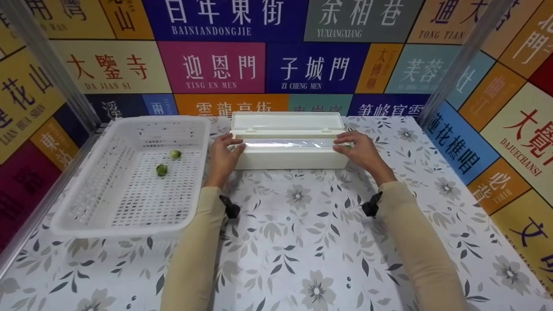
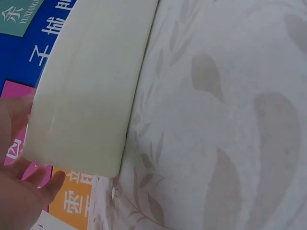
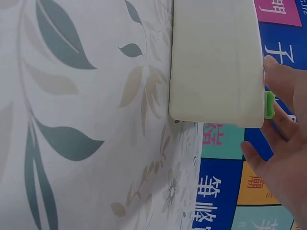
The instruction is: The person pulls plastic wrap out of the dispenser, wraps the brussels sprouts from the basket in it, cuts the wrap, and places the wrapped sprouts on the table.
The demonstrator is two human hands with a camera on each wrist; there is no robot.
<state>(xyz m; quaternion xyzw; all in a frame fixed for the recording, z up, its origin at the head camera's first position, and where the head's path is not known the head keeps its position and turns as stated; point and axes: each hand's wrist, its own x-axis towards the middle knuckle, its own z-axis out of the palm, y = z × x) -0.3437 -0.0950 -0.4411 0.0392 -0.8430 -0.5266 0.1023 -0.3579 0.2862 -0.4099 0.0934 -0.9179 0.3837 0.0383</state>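
Note:
A long white box (image 1: 291, 160) of cling film stands on the cloth with its lid (image 1: 287, 121) tipped up at the back. Inside the opening lies a shiny roll of cling film (image 1: 289, 144). My left hand (image 1: 225, 156) holds the roll's left end between thumb and fingers, its other fingers loosely bent beyond the box end. At the right end my right hand (image 1: 362, 151) grips the roll likewise. The box front partly hides both grips in the wrist views. A small green piece (image 3: 269, 105) shows at the box's upper right edge.
A white perforated basket (image 1: 201, 172) stands left of the box, close to my left forearm. Inside it lie two small green round vegetables (image 1: 161, 169). A flowered cloth (image 1: 298, 242) covers the table, and lettered panels (image 1: 211, 68) rise behind it.

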